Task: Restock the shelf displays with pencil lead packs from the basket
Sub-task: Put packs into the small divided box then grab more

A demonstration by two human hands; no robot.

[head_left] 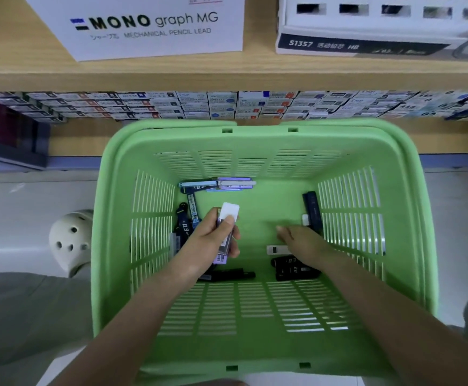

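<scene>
Standing on the tiled floor at the far left is a pale perforated shoe [69, 242], just beside the green basket [100, 218]. Above it, on the wooden shelf [227, 71], sits a white MONO graph MG box [149, 26]. Below that shelf board runs a row of small stacked boxes [227, 107].

Inside the basket, a cluster of dark packs [184, 225] lies near the left wall. Pale blue and lilac packs [221, 185] lie along the far wall. The left hand [209, 242] is down in the basket, left of centre. Its fingers [235, 250] and thumb are curled round a lead pack [230, 211] with a white cap, which points toward the shelf. A long black pack [231, 274] lies below that hand, near the front wall.

The right hand [302, 243] reaches into the right half of the basket, palm down, thumb pointing left. Its fingers are hidden under the hand, so I cannot tell whether they grip anything. A small white piece [276, 249] lies just beside it, with black packs [294, 267] below it. Another black pack [312, 208] lies along the right wall. On the shelf at upper right stands a slotted white S1357 display box [366, 43].
</scene>
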